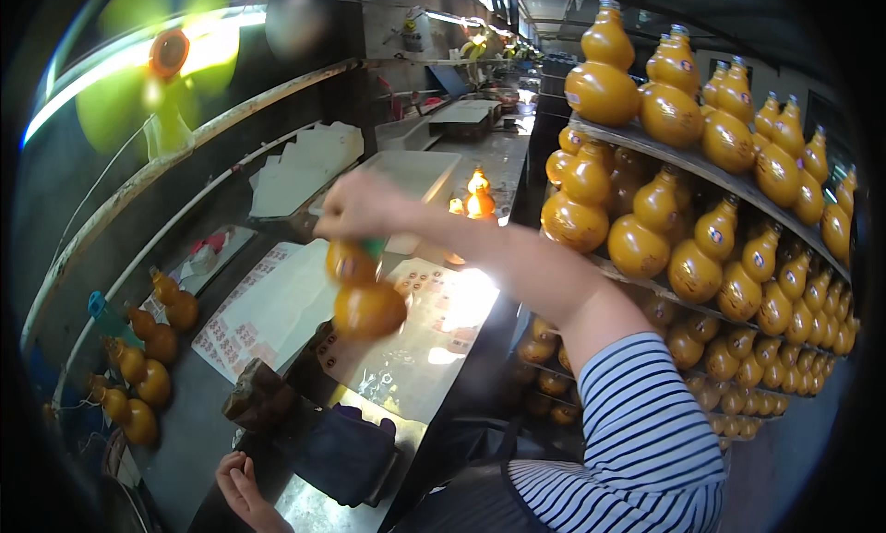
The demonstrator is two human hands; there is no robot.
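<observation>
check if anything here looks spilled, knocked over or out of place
Nothing stands out. The gourd-shaped orange bottles on the rack stand upright in rows, as do those by the rail. The right hand holds one bottle upside down by its neck over the sticker sheets; it is motion-blurred.

Lying flat at centre-left of the frame: a white label sheet (254,311) printed with rows of small red marks. Right of it, at centre, a second sticker sheet (434,321), glossy and glare-struck. On the gourd-shaped orange bottles (701,247) at right, small pale round labels.
</observation>
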